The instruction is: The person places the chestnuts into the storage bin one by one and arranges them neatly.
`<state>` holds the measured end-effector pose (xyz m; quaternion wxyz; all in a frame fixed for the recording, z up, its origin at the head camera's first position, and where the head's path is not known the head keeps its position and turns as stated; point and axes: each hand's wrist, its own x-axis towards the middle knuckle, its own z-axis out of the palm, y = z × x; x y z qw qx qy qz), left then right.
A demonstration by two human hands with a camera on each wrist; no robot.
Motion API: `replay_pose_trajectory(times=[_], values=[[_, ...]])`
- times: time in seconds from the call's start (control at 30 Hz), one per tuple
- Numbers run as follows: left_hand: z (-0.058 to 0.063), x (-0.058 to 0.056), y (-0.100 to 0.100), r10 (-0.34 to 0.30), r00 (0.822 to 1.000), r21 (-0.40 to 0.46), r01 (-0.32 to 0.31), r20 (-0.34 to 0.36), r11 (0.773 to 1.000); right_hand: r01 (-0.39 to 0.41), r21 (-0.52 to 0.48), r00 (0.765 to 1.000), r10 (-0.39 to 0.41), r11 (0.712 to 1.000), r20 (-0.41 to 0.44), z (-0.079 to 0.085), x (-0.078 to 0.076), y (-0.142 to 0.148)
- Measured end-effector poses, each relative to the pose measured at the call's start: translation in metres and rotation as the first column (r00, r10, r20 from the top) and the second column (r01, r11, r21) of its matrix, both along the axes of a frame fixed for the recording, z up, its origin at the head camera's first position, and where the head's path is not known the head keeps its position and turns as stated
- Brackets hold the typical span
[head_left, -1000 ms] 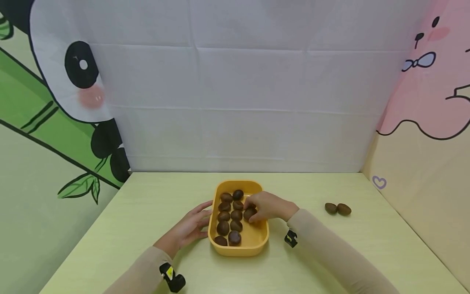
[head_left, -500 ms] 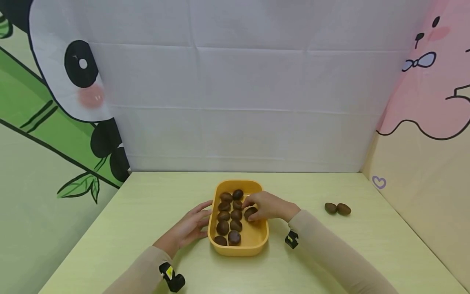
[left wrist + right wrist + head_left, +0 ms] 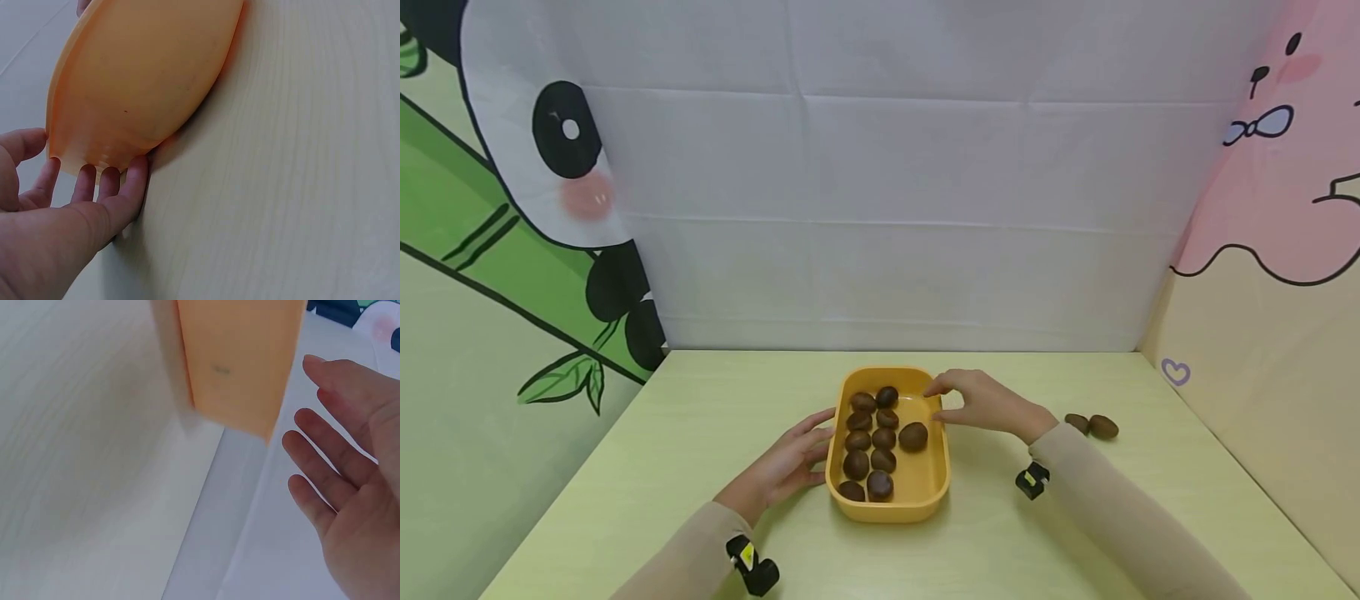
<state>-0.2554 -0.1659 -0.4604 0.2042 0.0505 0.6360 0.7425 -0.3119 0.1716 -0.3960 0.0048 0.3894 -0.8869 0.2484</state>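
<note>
A yellow plastic box (image 3: 887, 515) stands on the table with several chestnuts (image 3: 880, 485) in it. They lie in two columns along its left and middle, and a single chestnut (image 3: 913, 437) sits on the right side. My left hand (image 3: 786, 462) touches the box's left wall with its fingertips; the left wrist view shows the fingers (image 3: 134, 187) spread against the outer wall. At the upper right rim is my right hand (image 3: 988, 404), holding nothing. Its fingers (image 3: 312, 450) are extended and apart in the right wrist view.
Two more chestnuts (image 3: 1103, 427) lie side by side on the table (image 3: 1030, 542) to the right, one partly hidden by the right wrist. A white cloth (image 3: 910, 167) hangs behind the table's back edge, with cartoon-printed panels (image 3: 1262, 208) at both sides.
My right hand has let go of a chestnut in the right side of the box, then lifted away toward the upper right. The left hand has stayed in place.
</note>
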Motion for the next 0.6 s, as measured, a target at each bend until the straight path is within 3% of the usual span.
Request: replay_pose_trajectory(times=[0.2, 0.6], values=[[0.0, -0.001, 0.0, 0.0, 1.0, 0.003, 0.0, 0.002, 1.0, 0.112, 0.013, 0.994, -0.112, 0.994, -0.004, 0.003, 0.002, 0.045], [-0.001, -0.001, -0.001, -0.002, 1.0, 0.007, 0.002, 0.003, 1.0, 0.291, 0.06, 0.957, -0.291, 0.955, -0.013, -0.014, 0.01, 0.141]])
